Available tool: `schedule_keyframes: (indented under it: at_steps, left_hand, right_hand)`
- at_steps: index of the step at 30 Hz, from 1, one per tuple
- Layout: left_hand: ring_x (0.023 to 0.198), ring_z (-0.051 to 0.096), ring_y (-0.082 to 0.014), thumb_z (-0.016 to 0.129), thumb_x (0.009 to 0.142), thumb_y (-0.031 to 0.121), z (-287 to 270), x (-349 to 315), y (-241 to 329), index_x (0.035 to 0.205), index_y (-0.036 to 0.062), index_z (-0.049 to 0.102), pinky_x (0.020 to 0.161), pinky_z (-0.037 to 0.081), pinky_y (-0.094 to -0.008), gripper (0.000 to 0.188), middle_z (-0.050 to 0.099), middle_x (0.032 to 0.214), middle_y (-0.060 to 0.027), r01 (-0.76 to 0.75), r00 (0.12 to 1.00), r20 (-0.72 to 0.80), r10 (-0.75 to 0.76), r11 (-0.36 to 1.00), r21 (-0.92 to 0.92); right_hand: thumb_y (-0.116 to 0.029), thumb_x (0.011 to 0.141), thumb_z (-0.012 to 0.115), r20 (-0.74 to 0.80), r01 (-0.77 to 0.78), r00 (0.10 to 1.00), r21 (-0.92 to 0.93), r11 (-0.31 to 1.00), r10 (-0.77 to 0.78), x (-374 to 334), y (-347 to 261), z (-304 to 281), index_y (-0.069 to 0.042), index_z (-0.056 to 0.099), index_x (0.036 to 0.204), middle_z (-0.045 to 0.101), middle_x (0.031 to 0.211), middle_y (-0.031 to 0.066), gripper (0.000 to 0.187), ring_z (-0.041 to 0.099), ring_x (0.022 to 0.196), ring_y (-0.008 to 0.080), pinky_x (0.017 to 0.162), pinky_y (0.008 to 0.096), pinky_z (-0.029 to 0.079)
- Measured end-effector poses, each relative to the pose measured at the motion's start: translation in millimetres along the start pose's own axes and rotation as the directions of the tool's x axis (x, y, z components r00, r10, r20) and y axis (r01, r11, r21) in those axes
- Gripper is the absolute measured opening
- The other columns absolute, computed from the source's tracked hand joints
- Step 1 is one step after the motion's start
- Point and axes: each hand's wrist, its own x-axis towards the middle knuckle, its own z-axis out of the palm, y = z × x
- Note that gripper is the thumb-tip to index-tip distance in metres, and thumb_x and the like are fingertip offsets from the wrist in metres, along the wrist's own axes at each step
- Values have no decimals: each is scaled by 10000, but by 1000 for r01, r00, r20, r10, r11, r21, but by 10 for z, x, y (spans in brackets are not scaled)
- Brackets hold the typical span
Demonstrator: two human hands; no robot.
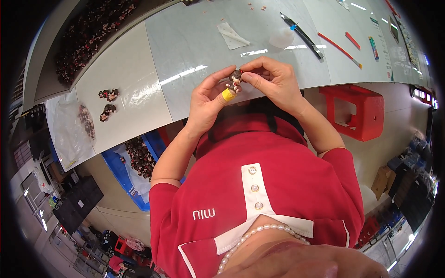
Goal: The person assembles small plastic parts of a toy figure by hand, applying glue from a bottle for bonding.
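Between my two hands, just over the table's near edge, is a small doll figurine (236,78) with dark brown hair and a bit of red. My left hand (208,98) pinches it from the left; yellow tape wraps the thumb. From the right, the thumb and fingers of my right hand (273,82) close on the figurine's head. Fingers cover part of it. Similar figurines (108,96) lie on the table to the left, one more figurine (107,112) just nearer to me.
On the table (185,51) lie a white paper scrap (232,36), a black cutter knife (303,37), a red-handled brush (338,48) and a plastic bag (69,127). A tray of figurines (88,41) stands far left. Below are a blue crate (121,173) and a red stool (366,111).
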Motion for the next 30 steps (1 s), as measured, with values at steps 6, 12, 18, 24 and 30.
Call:
schedule_keyframes:
  at_steps: [6,12,18,24,30]
  left_hand:
    - [1072,541,-178,662,826,43,50,39,39,1362,29,335,900,472,-300,628,502,1224,-130,-52,999,-15,50,992,-111]
    - [1099,530,-199,679,812,48,68,24,47,1375,40,306,921,464,-321,675,515,1210,-146,-8,1000,26,11,996,-92]
    - [1072,549,-200,694,799,56,88,30,53,1293,0,430,945,460,-335,563,554,1184,-124,126,991,65,-115,968,-218]
    - [1037,566,-192,708,777,41,94,21,45,1200,-12,516,915,497,-344,468,583,1111,-100,74,997,40,-70,990,-119]
    - [976,592,-180,707,767,25,51,19,12,1103,-11,553,891,517,-352,371,603,1050,-92,139,990,40,-133,973,-185]
  right_hand:
    - [8,813,627,140,214,973,-251,944,-184,1,37,-6,-59,618,1103,573,964,61,298,601,863,152,760,261,514]
    - [56,706,668,62,273,962,-226,935,-265,-14,76,18,-90,632,1026,559,843,64,354,578,790,196,707,291,488]
    - [47,666,693,21,310,950,-219,925,-313,-26,133,25,-88,622,957,555,847,52,329,549,788,197,703,297,474]
    - [44,638,716,55,371,924,-364,854,-378,-36,133,1,-118,649,1051,536,891,32,449,524,849,177,707,275,461]
    - [34,626,731,47,341,937,-334,879,-346,-48,170,4,-135,683,1031,526,872,23,442,520,818,168,695,267,452]
